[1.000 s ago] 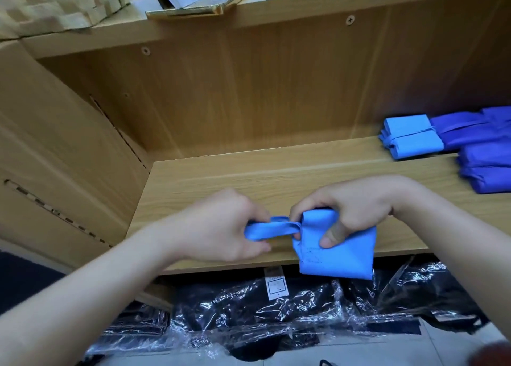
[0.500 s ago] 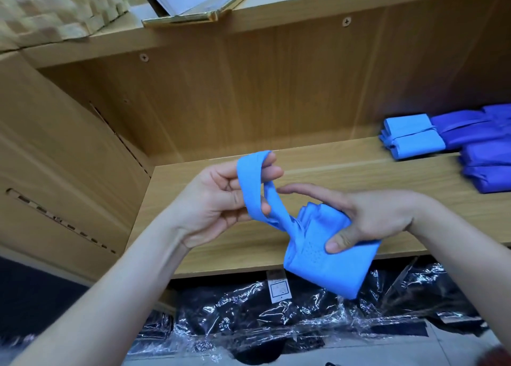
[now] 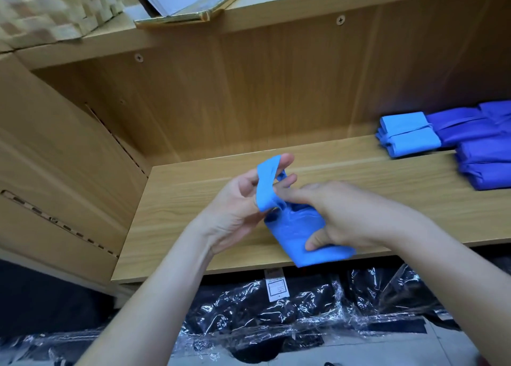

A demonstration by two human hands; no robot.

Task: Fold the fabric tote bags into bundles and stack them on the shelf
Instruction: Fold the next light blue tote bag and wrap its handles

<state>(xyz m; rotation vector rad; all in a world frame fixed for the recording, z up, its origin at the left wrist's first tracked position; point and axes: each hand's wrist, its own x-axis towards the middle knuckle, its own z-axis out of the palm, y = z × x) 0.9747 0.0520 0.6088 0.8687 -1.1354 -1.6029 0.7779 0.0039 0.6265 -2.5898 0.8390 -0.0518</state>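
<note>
Obs., head view: left hand (image 3: 235,206) palm turned up and toward the camera, fingers curled, with the strap (image 3: 266,184) of the folded tote bag (image 3: 293,227) looped over its first fingers and drawn taut upward; grip is closed round the strap, not wide; exact thumb contact cannot be told, as the strap hides it; right hand (image 3: 355,216) clamps the folded body, thumb pressed on the near face, fingers laid over the top and far side, so the folds are pinched flat and cannot spring open; the index finger reaches toward the strap root, though blur makes contact uncertain; bag is held in the air just above the front part of the shelf board (image 3: 193,200), lower corner hanging past the front edge; judgement: the strap is held out under tension so it can be wound round the body as a tie, and the right hand serves as the anchor while the left does the winding; this matches the finished light blue bundle (image 3: 406,133) at the right of the shelf, which shows a band across its middle; purple bundles (image 3: 484,155) are piled just beside it, touching; judgement: the pile starts at the right end, so the bare board nearer the hands is working room and the bundle in hand goes beside the others once tied; black plastic-wrapped packs (image 3: 276,313) lie below the shelf, apart from the work; risk: slack in the strap would let the folds loosen.
</note>
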